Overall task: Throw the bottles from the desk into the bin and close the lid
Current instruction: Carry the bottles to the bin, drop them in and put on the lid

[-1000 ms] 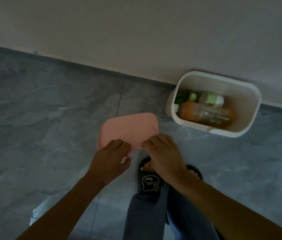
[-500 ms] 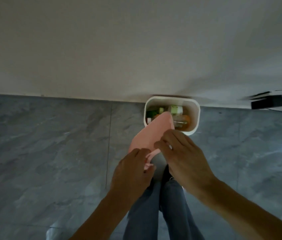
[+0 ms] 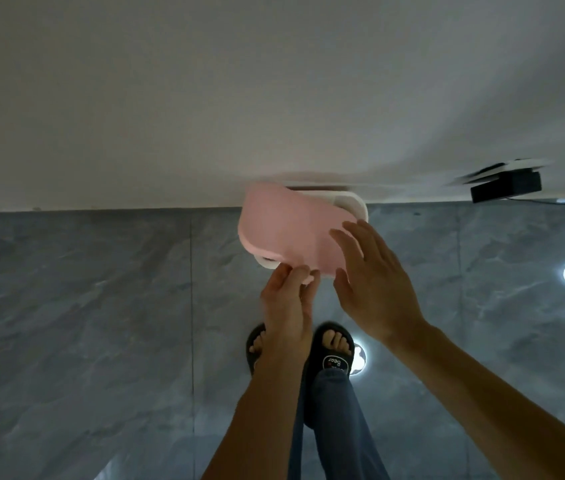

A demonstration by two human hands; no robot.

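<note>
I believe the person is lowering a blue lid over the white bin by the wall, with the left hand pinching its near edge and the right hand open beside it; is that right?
Not quite: the lid is pink, not blue, as the head view shows. The rest holds: it sits over the white bin by the wall, with the left hand pinching its near edge and the right hand open beside it.

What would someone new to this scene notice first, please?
The flat pink plastic lid stands out at centre, tilted over the white plastic bin against the wall. The left hand pinches its near edge; the right hand hovers open beside it. Black slippers show below.
</note>
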